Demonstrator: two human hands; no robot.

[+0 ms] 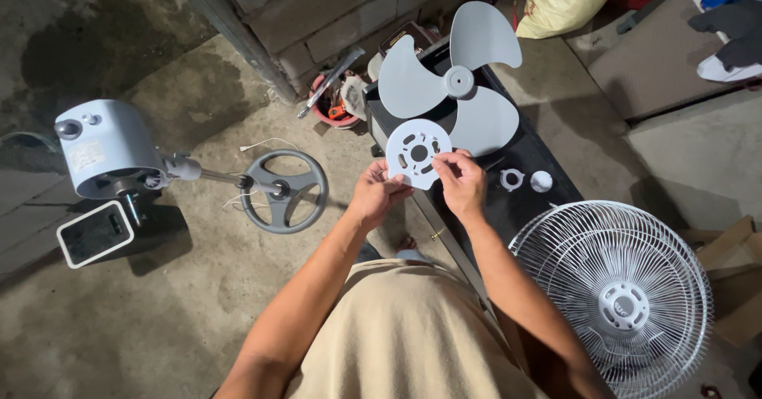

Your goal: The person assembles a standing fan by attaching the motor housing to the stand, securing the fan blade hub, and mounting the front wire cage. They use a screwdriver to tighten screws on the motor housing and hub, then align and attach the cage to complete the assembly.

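A flat, pale grey round plastic plate (417, 154) with a central hole and a ring of small slots is being held up in front of the body, above the near end of a long black bench (508, 161); it is being gripped at its lower left edge by the left hand (373, 196) and pinched at its lower right edge by the right hand (462, 183), so both hands are being kept closed on the same part. The fan is being seen in pieces, which suggests the work is somewhere in its middle: the pale grey three-bladed plastic propeller (460, 77) is lying loose on the bench just behind the plate, a small white plastic ring nut (512, 179) and a small white round cap (541, 181) are lying apart beside the right hand, and the round white wire grille (611, 296) is lying detached at the right. The pale blue-grey motor housing (99, 149) on its thin pole, with the grey spoked round base (284, 190), is lying on its side on the concrete floor (175, 304), well apart from the bench. Nothing is being shown fastened to the motor housing, so blade, grille, nut and cap all appear to be waiting separately.
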